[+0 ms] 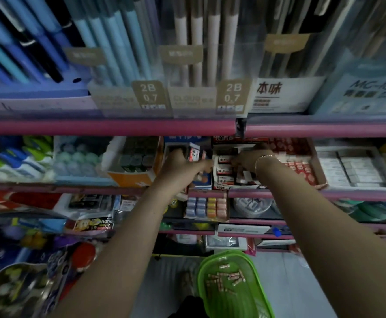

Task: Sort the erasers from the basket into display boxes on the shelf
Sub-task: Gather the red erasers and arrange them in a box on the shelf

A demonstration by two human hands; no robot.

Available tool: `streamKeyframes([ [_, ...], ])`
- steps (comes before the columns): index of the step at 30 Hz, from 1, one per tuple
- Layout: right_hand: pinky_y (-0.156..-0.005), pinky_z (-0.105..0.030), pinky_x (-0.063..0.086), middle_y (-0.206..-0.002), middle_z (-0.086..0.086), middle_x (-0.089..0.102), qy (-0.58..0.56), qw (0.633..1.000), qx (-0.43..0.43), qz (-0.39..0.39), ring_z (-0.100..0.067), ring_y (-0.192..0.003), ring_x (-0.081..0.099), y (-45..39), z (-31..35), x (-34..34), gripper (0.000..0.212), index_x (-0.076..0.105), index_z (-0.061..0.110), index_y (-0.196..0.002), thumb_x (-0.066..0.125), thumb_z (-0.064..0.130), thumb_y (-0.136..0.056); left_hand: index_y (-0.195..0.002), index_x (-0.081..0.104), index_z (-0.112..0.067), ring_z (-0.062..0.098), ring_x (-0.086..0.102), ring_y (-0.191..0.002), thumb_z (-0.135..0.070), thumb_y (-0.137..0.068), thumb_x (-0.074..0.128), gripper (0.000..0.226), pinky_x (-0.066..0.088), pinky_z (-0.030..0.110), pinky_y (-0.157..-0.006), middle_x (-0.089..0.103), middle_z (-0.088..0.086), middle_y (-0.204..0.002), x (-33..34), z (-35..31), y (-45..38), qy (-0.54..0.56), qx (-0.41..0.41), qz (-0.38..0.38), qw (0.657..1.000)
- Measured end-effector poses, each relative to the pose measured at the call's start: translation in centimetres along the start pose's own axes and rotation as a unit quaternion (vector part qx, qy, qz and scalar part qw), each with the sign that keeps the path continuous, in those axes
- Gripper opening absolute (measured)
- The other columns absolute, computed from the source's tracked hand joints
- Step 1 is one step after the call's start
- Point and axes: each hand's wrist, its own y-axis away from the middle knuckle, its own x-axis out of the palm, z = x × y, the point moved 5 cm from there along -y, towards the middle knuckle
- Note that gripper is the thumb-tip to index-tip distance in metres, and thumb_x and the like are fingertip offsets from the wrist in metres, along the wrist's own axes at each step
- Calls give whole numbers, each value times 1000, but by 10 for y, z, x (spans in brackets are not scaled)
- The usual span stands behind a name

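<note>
Holding small erasers [227,277], green basket [254,304] sits below eraser-filled display box [231,187].

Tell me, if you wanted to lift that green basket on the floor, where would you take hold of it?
Probably by the rim of the green basket, coming down from above. It sits open side up on the floor below the shelves, with small erasers loose inside, so a level lift by the edge should keep them in. No handle shows, and the near end runs out of view, so the left rim is the clearest place.
</note>
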Motion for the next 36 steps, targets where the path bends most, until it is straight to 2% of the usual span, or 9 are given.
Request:
streamKeyframes([
  [2,-41,-19,39,-49,-6,58,35,999,-9,-12,-14,-36,52,-3,1,4,27,56,5,-71,63,26,-86,-91,65,-13,12,71,-65,-23,-82,73,16,49,19,-47,73,-3,-75,-1,2,4,44,8,4,999],
  [5,-64,-26,44,-93,-14,65,134,987,-62,-58,-26,-79,64,-2,7,7,29,57,10,-102,62,33,-86,-90,66,-18,13,72,-71,-23,-83,72,10,44,12,-43,74,-4,-78,2,0,11,100,8,19,995],
  [9,-79,-33,46,-117,-15,59,222,968,-92,-76,-33,-104,59,5,9,4,44,51,12,-119,59,39,-86,-96,69,-21,18,73,-78,-33,-83,71,17,54,22,-64,75,1,-87,9,-2,17,118,6,57,991],
  [13,-65,-31,53,-93,-12,67,25,990,-102,-94,-26,-75,65,26,4,-23,35,59,11,-104,67,34,-79,-97,69,-20,21,73,-74,-38,-81,72,24,54,28,-72,75,-2,-85,13,-4,20,105,16,61,993],
  [16,-37,-13,38,-58,-1,65,-176,977,-109,48,-7,-37,53,56,-1,-25,32,70,6,-85,74,36,-74,-95,70,-22,13,72,-72,-48,-68,78,38,56,28,-71,75,-6,-82,17,-8,20,54,33,30,998],
  [20,-68,-30,55,-75,-7,73,-174,963,-138,155,-23,-71,68,69,-3,-16,27,74,9,-83,76,34,-72,-83,67,-32,-5,65,-66,-43,-61,85,30,48,10,-53,70,-21,-77,34,-19,21,-26,77,52,995],
  [26,-33,-15,34,-42,-5,56,-277,948,-50,150,-13,-31,44,59,-32,-31,30,67,10,-48,67,20,-77,-99,60,-18,18,71,-64,-47,-91,54,31,35,17,-34,74,2,-83,27,-22,23,62,53,87,993],
  [32,-54,-29,45,-65,-15,70,-188,981,-30,45,-24,-49,55,37,-24,-32,13,68,-4,-76,68,9,-77,-90,59,-29,-6,56,-66,-38,-97,45,18,43,15,-50,55,-9,-88,7,-23,8,-51,27,38,998],
  [36,-38,-16,37,-42,0,60,-73,996,-18,41,-14,-40,52,24,-8,-21,14,69,2,-78,66,15,-82,-90,60,-16,7,50,-79,-27,-95,51,15,41,10,-57,57,3,-92,3,-20,2,-53,8,56,997],
])
